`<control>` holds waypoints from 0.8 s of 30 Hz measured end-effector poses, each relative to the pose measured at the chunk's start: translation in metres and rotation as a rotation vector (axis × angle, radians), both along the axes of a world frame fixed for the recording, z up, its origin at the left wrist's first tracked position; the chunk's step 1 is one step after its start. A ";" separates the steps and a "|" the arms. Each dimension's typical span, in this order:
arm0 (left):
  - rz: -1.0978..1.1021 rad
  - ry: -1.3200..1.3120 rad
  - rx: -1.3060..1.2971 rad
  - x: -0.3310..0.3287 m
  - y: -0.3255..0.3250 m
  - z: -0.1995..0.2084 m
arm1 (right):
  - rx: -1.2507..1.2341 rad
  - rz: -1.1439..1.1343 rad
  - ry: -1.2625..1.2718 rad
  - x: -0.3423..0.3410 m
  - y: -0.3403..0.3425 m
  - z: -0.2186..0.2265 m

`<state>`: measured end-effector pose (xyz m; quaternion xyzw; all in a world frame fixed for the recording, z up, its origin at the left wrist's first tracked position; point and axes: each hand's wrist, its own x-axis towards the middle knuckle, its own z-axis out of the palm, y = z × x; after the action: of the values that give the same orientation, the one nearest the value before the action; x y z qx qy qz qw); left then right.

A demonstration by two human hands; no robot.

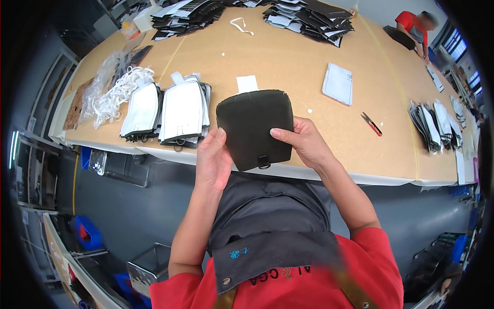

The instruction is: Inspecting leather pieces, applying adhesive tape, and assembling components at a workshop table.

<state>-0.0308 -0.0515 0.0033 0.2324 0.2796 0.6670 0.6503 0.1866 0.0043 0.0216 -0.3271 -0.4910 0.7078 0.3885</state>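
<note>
Between my hands I hold up a black fabric panel (253, 123) with a rounded top and a narrower lower edge. A small loop with a metal ring (263, 164) sits at its bottom. My left hand (213, 157) grips the left side, thumb on the front. On the right side, my right hand (303, 140) pinches it with the thumb on top and the fingers behind. A white tab (247, 84) shows just beyond the panel's top edge; whether it is attached I cannot tell. Left of my hands lie two stacks of white-faced panels (182, 114) with black edges.
White cord (121, 92) and clear plastic (98, 100) lie at the left. Thread snips (371, 124) and a pale pad (338, 85) are to the right. More panel stacks (309, 21) stand at the far side and right (435, 126). A co-worker (413, 31) leans over the far right.
</note>
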 end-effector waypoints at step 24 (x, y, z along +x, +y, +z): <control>-0.109 0.169 -0.214 0.013 -0.002 -0.030 | -0.500 -0.212 0.359 0.018 0.029 -0.052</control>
<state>-0.0179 -0.0536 -0.0270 0.2318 0.3900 0.5751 0.6808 0.2048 0.0328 -0.0304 -0.3318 -0.1887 0.8084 0.4481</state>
